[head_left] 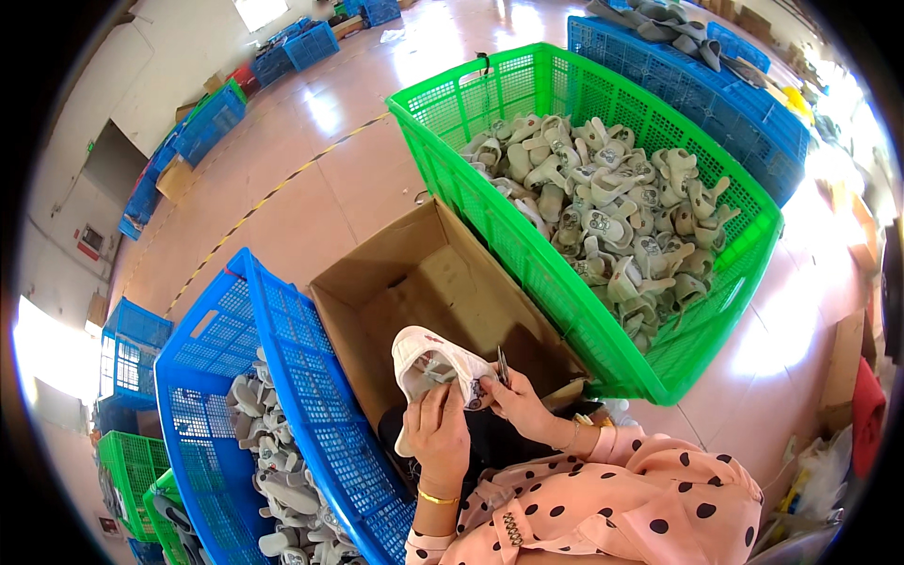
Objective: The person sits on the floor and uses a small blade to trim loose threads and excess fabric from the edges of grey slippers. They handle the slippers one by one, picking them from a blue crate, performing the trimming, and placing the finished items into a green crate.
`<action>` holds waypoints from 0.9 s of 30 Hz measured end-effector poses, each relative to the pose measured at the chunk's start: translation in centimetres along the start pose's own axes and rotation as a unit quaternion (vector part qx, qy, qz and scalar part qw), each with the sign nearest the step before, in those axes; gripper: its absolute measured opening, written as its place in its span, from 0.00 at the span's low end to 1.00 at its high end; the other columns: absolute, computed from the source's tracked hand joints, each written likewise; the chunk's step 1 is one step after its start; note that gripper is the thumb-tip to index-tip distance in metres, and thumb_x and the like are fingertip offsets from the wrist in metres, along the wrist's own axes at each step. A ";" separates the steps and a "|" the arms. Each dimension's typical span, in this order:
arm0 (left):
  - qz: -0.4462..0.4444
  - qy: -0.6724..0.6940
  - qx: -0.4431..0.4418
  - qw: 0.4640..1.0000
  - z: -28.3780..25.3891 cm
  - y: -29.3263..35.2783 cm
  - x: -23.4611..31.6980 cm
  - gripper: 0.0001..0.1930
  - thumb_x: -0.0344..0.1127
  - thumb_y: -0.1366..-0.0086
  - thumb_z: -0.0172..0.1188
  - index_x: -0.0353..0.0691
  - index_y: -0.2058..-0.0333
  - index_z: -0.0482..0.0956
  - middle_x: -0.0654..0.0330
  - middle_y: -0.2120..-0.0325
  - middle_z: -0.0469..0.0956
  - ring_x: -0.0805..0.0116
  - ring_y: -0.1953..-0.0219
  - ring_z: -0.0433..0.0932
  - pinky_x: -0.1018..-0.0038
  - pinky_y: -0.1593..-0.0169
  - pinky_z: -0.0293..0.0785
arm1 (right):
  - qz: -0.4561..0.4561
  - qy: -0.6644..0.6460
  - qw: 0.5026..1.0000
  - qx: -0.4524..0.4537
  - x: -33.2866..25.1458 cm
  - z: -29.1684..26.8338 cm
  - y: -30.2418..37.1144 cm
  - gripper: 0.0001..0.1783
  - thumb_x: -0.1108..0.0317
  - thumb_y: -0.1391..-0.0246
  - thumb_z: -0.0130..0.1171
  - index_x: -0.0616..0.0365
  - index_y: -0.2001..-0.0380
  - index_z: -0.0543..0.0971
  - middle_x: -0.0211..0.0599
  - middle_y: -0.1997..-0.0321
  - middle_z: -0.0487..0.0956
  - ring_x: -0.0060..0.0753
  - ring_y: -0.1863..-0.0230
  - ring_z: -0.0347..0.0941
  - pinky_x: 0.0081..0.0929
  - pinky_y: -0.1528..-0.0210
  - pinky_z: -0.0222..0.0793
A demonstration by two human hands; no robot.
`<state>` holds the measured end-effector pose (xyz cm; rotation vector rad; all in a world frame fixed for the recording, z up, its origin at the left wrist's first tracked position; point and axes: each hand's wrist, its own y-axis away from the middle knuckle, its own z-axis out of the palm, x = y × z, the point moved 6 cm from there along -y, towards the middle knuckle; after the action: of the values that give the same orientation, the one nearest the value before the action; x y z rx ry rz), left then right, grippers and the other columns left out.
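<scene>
A white slipper with a dark print near one end is in front of me, above an open cardboard box. My left hand is closed on its near edge, fingers curled over the rim. My right hand is closed at the slipper's right end, beside the print. Thread snips stick up from the right hand, their pointed metal blades showing and the handles hidden in the palm.
On the right stands a large green basket heaped with pale slippers. A blue basket of grey-white slippers is at the left. Blue crates stand beyond the green basket, and more crates line the far wall.
</scene>
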<state>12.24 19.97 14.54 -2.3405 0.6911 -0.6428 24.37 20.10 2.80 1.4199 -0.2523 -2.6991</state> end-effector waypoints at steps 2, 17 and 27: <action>0.018 -0.038 0.012 0.999 -0.1 -0.2 0.3 0.12 0.28 0.49 0.64 0.43 0.63 0.82 0.64 0.63 0.75 0.62 0.60 0.75 0.66 0.56 0.72 | 0.001 -0.023 1.000 0.009 -0.7 0.6 0.0 0.07 0.65 0.34 0.49 0.57 0.62 0.71 0.24 0.78 0.73 0.10 0.84 0.56 0.13 0.83 0.50; 0.021 -0.040 0.057 0.997 -1.8 -0.5 1.1 0.13 0.24 0.51 0.67 0.41 0.63 0.85 0.64 0.68 0.74 0.61 0.63 0.72 0.67 0.59 0.72 | 0.000 -0.034 0.999 0.005 -2.1 2.4 0.6 0.08 0.66 0.33 0.48 0.57 0.66 0.69 0.21 0.82 0.63 0.12 0.86 0.51 0.15 0.85 0.48; 0.039 -0.043 0.089 0.994 -2.7 -0.9 1.0 0.13 0.25 0.52 0.68 0.41 0.65 0.85 0.64 0.69 0.74 0.62 0.64 0.73 0.68 0.61 0.73 | -0.012 -0.054 0.998 -0.020 -2.4 3.5 0.2 0.09 0.65 0.33 0.48 0.60 0.59 0.71 0.23 0.78 0.69 0.09 0.85 0.54 0.12 0.85 0.50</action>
<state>11.65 18.86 17.31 -2.1524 0.6557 -0.5430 22.85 20.61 6.68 1.2771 -0.1888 -2.7869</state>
